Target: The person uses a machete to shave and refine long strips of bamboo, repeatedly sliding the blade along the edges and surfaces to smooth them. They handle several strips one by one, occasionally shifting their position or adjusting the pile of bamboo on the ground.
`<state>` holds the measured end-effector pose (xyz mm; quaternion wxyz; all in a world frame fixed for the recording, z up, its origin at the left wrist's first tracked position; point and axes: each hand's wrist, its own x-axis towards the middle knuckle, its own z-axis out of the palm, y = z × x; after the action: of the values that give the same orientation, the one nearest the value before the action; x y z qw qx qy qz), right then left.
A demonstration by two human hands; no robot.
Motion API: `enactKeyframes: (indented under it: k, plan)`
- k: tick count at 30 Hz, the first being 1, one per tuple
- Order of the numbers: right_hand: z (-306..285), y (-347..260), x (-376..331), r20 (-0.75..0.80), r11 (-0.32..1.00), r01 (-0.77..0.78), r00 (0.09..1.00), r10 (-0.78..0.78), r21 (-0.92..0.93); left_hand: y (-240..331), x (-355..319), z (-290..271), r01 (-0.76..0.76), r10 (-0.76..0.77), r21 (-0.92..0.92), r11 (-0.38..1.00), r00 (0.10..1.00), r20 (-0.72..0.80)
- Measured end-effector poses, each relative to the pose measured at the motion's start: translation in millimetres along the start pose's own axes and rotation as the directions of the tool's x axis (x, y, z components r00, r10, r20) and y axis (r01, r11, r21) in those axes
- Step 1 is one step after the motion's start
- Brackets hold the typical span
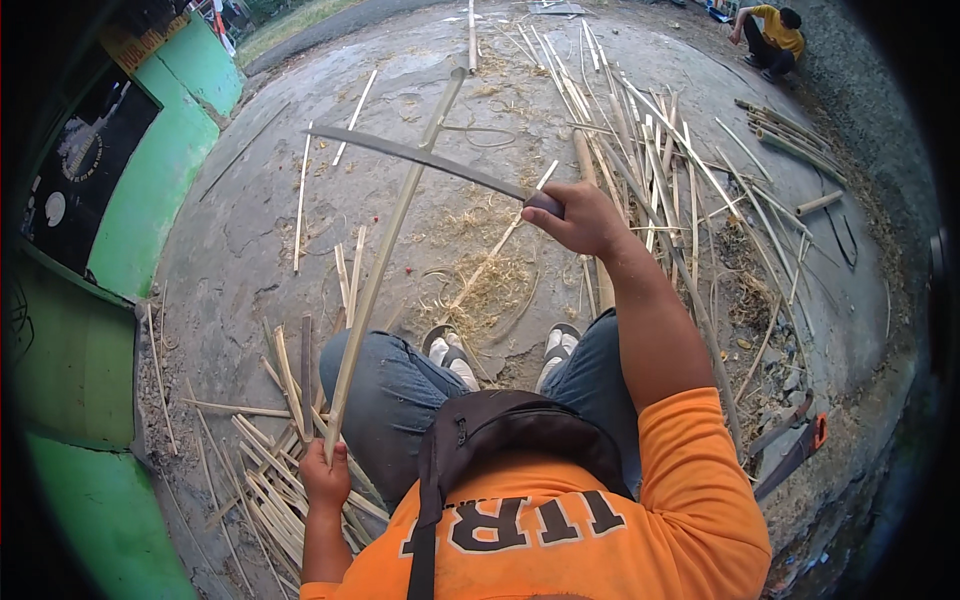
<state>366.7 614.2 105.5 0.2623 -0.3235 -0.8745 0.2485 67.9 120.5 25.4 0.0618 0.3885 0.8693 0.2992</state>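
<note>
My right hand [582, 222] is closed around the dark handle of a machete [400, 150], its long blade pointing left. That blade crosses a long, pale-green bamboo strip [372, 285]; whether the two touch, I cannot tell. My left hand [325, 478] grips the strip's lower end beside my left knee. From there the strip slants up and away over the ground. Next to my left hand lies a pile of split bamboo strips [272, 500]. Thin bamboo shavings [490, 290] are heaped on the ground between and beyond my feet.
Longer bamboo strips [660, 180] spread across the concrete at the right, with bamboo poles [795, 140] by the wall. A handsaw [797, 458] with an orange handle lies at my right. A green wall [150, 190] borders the left. Another person [775, 40] squats at the far right.
</note>
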Motion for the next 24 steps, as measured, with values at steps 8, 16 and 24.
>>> enactKeyframes:
  k: [8,16,24]
  plan:
    - [42.8,-17.6,3.7,-0.002,0.987,0.124,0.992,-0.125,-0.105,-33.5,-21.1,7.7,-0.003,0.016,-0.080,0.997,0.987,0.162]
    - [39.1,21.4,7.5,-0.103,0.983,-0.162,0.983,0.153,-0.090,-4.9,-15.8,3.0,-0.064,0.037,0.201,0.978,0.990,0.135]
    - [50.5,-17.7,5.1,0.197,0.891,0.300,0.950,-0.244,-0.342,-20.6,-24.2,15.3,-0.021,0.021,0.190,0.982,1.000,0.006]
